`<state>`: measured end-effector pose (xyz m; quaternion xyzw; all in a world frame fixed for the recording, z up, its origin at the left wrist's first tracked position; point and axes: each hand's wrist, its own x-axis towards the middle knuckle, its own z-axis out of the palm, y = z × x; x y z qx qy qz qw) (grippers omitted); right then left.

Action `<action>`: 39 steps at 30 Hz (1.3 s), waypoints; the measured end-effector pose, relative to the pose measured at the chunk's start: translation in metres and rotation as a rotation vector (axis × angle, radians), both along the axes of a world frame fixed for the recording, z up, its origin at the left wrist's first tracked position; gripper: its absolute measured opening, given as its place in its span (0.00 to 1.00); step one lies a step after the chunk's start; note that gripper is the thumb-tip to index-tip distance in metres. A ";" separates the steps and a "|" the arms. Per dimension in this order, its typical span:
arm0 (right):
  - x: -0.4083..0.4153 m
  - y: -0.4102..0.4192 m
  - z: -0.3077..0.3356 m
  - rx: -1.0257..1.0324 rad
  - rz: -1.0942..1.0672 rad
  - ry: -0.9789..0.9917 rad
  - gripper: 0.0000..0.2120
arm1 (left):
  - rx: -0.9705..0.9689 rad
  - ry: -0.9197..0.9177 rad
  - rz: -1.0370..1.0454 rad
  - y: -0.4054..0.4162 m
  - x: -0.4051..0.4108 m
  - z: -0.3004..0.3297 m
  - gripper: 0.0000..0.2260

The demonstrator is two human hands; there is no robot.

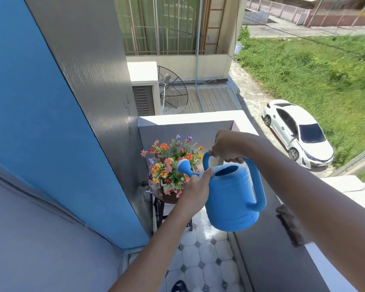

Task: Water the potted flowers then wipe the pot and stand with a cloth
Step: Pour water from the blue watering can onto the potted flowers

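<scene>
Gripping the top handle, the right hand (227,149) has its fingers (233,159) clamped around it; the left hand (195,187) pinches the spout of the blue watering can (232,199), held near the flowers (170,165). Stiff plastic, probably heavy and sloshing when full.

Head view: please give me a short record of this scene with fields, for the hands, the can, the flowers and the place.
place: balcony with tiled floor
right hand: grips the top handle of the blue watering can
left hand: supports the can at the base of the spout
spout head: held over the flowers
potted flowers: mixed colours, on a dark stand
water flow: cannot tell
cloth: none in the hands
task stage: watering; wiping not yet begun
</scene>
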<state>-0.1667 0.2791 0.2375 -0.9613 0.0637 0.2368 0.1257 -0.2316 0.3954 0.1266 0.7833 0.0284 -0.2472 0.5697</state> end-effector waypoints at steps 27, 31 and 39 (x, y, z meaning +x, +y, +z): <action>0.004 0.038 -0.026 -0.030 0.161 0.134 0.14 | 0.009 0.139 0.155 0.023 -0.020 -0.023 0.37; 0.011 0.042 -0.023 0.016 0.167 0.021 0.16 | -0.003 0.096 0.220 0.034 -0.009 -0.015 0.42; 0.015 0.024 -0.007 -0.022 0.131 -0.023 0.14 | -0.036 0.076 0.163 0.015 0.002 -0.007 0.42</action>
